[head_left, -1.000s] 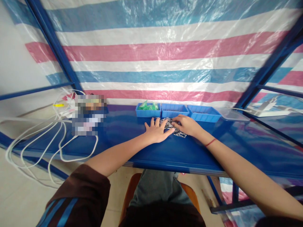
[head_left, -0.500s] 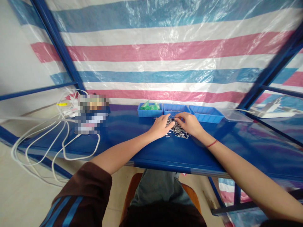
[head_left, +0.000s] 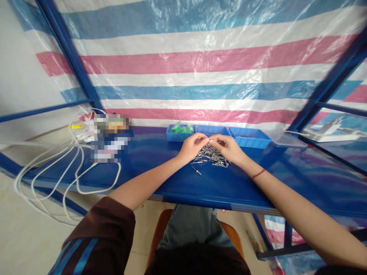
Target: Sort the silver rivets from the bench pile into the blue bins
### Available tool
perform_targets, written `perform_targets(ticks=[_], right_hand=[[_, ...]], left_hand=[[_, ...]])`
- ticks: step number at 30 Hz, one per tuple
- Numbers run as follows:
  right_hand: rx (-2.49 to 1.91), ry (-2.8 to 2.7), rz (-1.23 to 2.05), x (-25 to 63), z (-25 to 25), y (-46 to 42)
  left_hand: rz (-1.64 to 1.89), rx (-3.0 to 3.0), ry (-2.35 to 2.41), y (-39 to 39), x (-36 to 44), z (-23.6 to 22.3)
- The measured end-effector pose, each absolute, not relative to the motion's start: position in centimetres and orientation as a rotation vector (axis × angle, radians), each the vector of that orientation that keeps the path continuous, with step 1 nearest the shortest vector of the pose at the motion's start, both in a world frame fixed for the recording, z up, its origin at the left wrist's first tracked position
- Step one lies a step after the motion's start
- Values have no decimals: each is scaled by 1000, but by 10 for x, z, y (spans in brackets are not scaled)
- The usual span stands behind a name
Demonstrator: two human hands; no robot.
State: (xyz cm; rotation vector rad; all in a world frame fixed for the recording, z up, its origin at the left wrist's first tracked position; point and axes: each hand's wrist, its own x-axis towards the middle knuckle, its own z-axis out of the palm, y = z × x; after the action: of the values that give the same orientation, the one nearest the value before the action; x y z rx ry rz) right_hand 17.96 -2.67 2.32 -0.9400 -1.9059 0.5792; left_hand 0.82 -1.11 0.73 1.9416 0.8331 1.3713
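My left hand [head_left: 192,148] and my right hand [head_left: 227,147] meet at the fingertips, just above a pile of small metal pop rivets [head_left: 210,154]. Both are closed in a pinch, thumb against fingers. Whatever they grip between the tips is too small and covered to make out. One loose rivet [head_left: 196,170] lies apart, nearer the front of the blue table [head_left: 183,187]. Behind my hands stands a blue bin [head_left: 213,130] with small metal pieces inside, partly hidden by my fingers.
Left of that bin is another blue bin [head_left: 172,136] holding green plastic. A third blue bin [head_left: 252,142] is on the right, beside a clear plastic lid [head_left: 288,139]. White cables [head_left: 83,187] loop over the table's left end. Blue frame posts [head_left: 69,57] flank the striped sheet [head_left: 200,65].
My hands have come together at the fingertips; the left one, spread before, has closed into a pinch. More of the pile and the loose rivet now show.
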Motion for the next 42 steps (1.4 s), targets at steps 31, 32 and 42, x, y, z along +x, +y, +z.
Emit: perform_targets(ticks=[31,32,42], right_hand=[[-1135,-1607,-134,205,41,-24],[-1185,-1513,-171,215,42,-19],[-1812,-1352,-250,288,29,3]], left_hand=[[1119,2448,1081,-18,3,12],[1045,2542,1116,-20,2,13],[467,2713,1105,-25,-3,12]])
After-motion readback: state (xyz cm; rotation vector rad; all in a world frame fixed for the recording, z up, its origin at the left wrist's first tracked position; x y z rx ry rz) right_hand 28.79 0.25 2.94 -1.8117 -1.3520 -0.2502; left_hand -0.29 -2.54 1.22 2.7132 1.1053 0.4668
